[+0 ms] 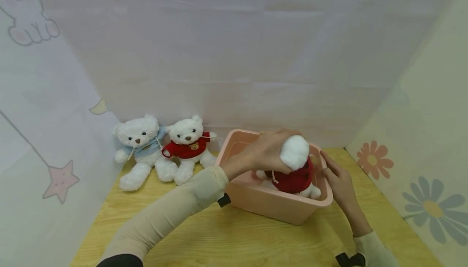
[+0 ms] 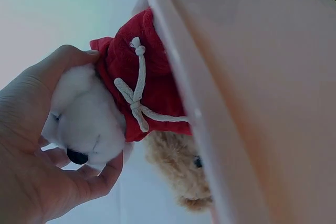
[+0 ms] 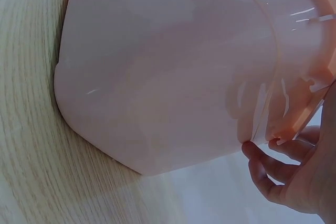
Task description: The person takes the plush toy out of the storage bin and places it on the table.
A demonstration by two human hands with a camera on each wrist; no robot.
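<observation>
My left hand (image 1: 268, 151) grips a white teddy bear (image 1: 295, 152) in a red hoodie by its head. The bear's body is down inside the pink plastic tub (image 1: 268, 206), near its right end. In the left wrist view my thumb and fingers wrap the bear's head, and white drawstrings hang on the hoodie. Beneath it a tan plush toy (image 2: 178, 169) shows partly, the rest hidden behind the tub's rim. My right hand (image 1: 341, 183) holds the tub's right rim, fingertips under the lip (image 3: 310, 103) in the right wrist view.
To the tub's left, a white teddy bear in a light blue hoodie (image 1: 148, 149) and another in a red top (image 1: 188, 149) sit against the back wall. The tub stands on a wood-grain table (image 1: 215, 238), with printed cloth walls (image 1: 234, 55) around it.
</observation>
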